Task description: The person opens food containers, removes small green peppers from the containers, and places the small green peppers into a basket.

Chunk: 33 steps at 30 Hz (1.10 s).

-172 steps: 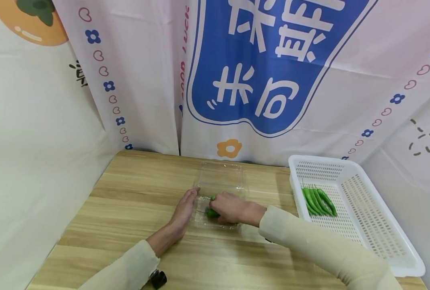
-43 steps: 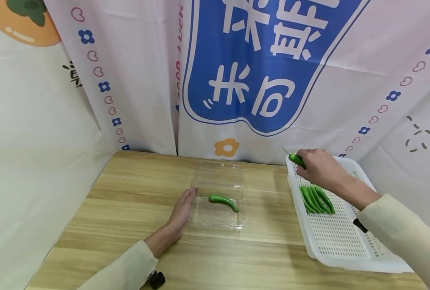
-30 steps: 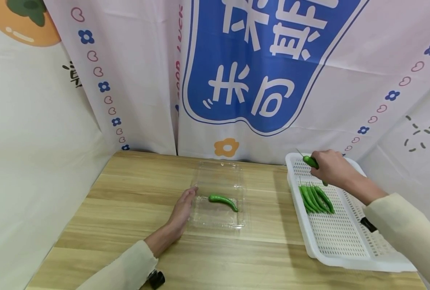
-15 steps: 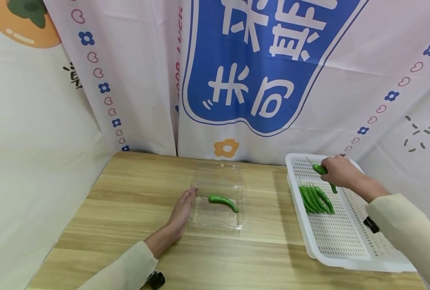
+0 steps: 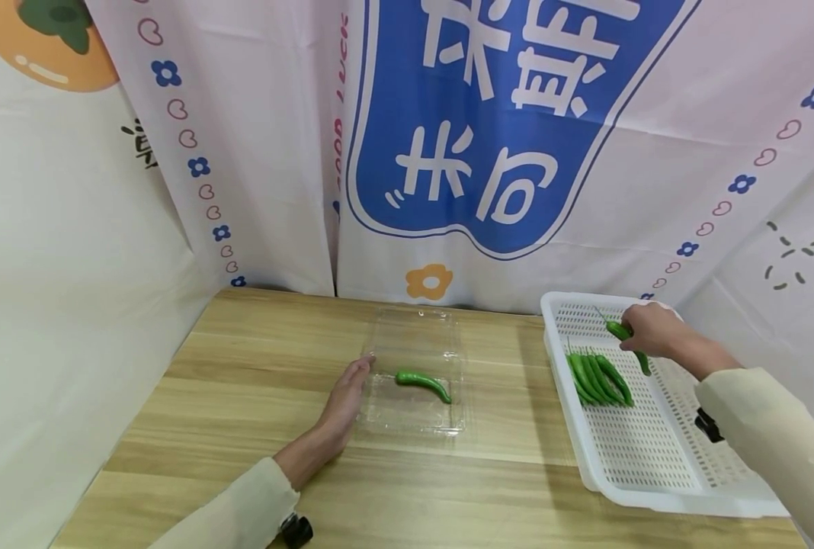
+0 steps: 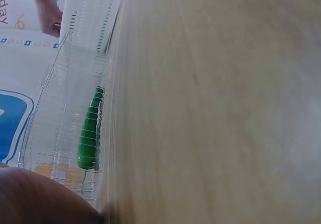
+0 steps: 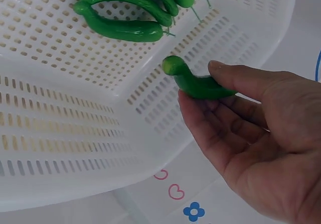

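My right hand [image 5: 657,332] pinches a green chili pepper [image 5: 618,331] between thumb and fingers, above the white basket [image 5: 643,461]. In the right wrist view that pepper's blunt green end [image 7: 173,66] sticks out past the fingertips. Several green chili peppers [image 5: 591,379] lie side by side in the basket, left of the held one. At the middle of the table, a clear plastic box [image 5: 407,415] stands with its lid folded back. One curved green chili [image 5: 422,382] lies inside it. My left hand [image 5: 338,408] rests on edge along the box's left side, fingers straight.
The wooden table [image 5: 242,366] is bordered by printed white curtains [image 5: 277,191] at the back and sides. The perforated basket fills the table's right end, its raised rim [image 5: 588,465] facing the box.
Earlier my right hand was at the chili in the clear box. It now holds a chili over the basket, having moved rightward and nearer to me. My left hand stays put.
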{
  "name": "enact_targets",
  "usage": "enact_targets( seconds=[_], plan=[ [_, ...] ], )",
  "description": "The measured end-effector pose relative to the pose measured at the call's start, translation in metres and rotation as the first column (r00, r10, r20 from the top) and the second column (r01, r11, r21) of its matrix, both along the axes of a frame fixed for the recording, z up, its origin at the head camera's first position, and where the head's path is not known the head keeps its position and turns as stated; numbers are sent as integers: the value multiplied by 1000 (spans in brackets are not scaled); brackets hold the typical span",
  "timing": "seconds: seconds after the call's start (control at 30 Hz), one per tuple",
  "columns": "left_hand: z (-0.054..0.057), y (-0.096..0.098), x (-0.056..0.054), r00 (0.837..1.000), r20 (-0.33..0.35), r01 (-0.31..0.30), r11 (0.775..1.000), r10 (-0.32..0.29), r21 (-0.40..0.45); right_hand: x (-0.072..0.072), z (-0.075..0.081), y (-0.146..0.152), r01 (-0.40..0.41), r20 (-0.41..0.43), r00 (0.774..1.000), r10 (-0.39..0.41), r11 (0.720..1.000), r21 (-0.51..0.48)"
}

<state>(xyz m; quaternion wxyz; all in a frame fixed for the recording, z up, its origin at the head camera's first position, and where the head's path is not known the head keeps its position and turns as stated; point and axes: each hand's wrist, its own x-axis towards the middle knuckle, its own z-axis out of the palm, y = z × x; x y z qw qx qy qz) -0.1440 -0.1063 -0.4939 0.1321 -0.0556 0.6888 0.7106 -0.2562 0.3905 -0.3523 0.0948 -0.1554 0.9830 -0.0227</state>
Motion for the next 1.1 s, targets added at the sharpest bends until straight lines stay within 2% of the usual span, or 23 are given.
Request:
enact_targets(
  seconds=[0.37,0.87,1.1],
  plan=[
    [1,1,0,1000,-2,-6,1000,6,-2,-1,-15,7,-44,54,998,42,999,27],
    [1,1,-1,1000,8,-6,1000,6,-19,-5,-38,16,42,161,985,-57,995,93],
    [1,0,0,1000,-4,-3,1000,3,-14,-4,-45,17,45,186,981,-63,994,99]
  ],
)
